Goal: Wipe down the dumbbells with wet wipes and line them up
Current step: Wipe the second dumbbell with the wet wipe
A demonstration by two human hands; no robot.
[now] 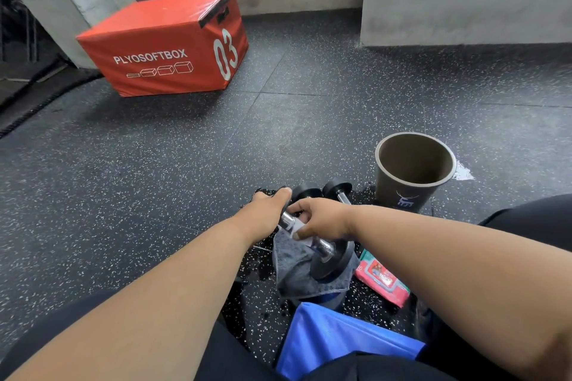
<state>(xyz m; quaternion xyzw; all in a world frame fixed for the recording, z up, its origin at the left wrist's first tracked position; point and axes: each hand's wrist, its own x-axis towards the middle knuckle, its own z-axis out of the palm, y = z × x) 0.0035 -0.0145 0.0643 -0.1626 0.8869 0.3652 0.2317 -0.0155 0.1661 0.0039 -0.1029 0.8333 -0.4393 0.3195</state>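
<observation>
L hand [268, 206] grips the far head of a black dumbbell [332, 260] w/ chrome handle, fingers curled over it; the near head rests on a grey cloth [294, 266] spread on the speckled rubber floor [185, 164]. R hand [322, 218] pinches a white wet wipe [297, 227] round the handle's middle, thumb under, fingers on top. Two more dumbbells stand just beyond the hands: one [306, 190] mostly hidden, another [339, 190] w/ its chrome bar showing. Beside them to the right, a brown paper cup [411, 176], upright (a wet patch on the floor behind it). A red wet-wipes pack [382, 280] lies near the cloth's right side. Blue sheet [334, 340] at bottom. Orange plyo soft box [167, 43] marked 03 well apart, by the wall.
</observation>
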